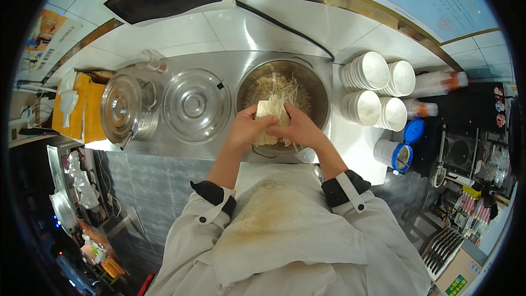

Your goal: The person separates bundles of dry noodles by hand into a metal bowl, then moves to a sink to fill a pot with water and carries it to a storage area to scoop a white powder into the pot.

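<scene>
My left hand (pixel 249 126) and my right hand (pixel 299 125) both grip a pale clump of what look like enoki mushrooms (pixel 269 111), thumbs towards each other on top. They hold it above a round stainless-steel pot (pixel 321 90) set into the steel counter. Loose thin mushroom strands (pixel 298 90) lie spread inside the pot below. The clump and my hands hide the near part of the pot's contents. A piece of clear plastic (pixel 306 156) lies at the pot's near right edge, by my right wrist.
Left of the pot are a clear round lid (pixel 196 107), a lidded steel pot (pixel 123 109) and a yellow box (pixel 74 109). Stacked white bowls (pixel 374 70), plastic cups (pixel 439 82) and a blue-lidded tub (pixel 392 155) stand right. A black cable (pixel 287 28) runs along the wall.
</scene>
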### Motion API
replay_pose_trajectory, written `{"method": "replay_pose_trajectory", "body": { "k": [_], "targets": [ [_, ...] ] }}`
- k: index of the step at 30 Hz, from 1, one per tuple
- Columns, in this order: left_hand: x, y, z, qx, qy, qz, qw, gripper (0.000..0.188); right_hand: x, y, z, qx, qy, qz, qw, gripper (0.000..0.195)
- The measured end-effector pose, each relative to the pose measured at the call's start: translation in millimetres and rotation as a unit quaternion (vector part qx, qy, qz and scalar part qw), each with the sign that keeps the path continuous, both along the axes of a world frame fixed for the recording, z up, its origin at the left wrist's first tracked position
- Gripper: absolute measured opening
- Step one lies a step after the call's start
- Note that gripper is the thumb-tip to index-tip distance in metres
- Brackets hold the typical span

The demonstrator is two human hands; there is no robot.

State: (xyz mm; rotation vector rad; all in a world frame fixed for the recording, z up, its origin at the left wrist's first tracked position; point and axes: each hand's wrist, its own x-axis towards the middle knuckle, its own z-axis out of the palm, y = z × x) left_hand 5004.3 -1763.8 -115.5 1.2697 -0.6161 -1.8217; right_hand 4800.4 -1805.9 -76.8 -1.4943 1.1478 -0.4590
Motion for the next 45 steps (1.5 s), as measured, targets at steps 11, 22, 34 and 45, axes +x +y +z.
{"method": "replay_pose_trajectory", "body": {
  "k": [11, 22, 34, 45],
  "targets": [
    [6.6, 1.9, 17.3, 0.096, 0.202, 0.043, 0.974, 0.048, -22.3, -11.8, -8.7, 0.242, -0.131, -0.098, 0.956, 0.028],
    [-9.0, 5.0, 24.3, -0.039, 0.085, -0.004, 0.996, 0.052, -15.2, -9.9, -26.4, 0.073, 0.014, 0.007, 0.997, 0.034],
    [-35.3, -1.5, -7.4, -0.101, -0.185, 0.018, 0.977, 0.045, -4.5, -0.8, 45.5, 0.126, -0.054, 0.007, 0.99, 0.033],
    [-22.4, 9.9, 28.3, -0.03, 0.012, 0.08, 0.996, 0.045, -19.9, -8.5, 47.3, 0.127, -0.071, 0.003, 0.989, 0.045]
  ]
}}
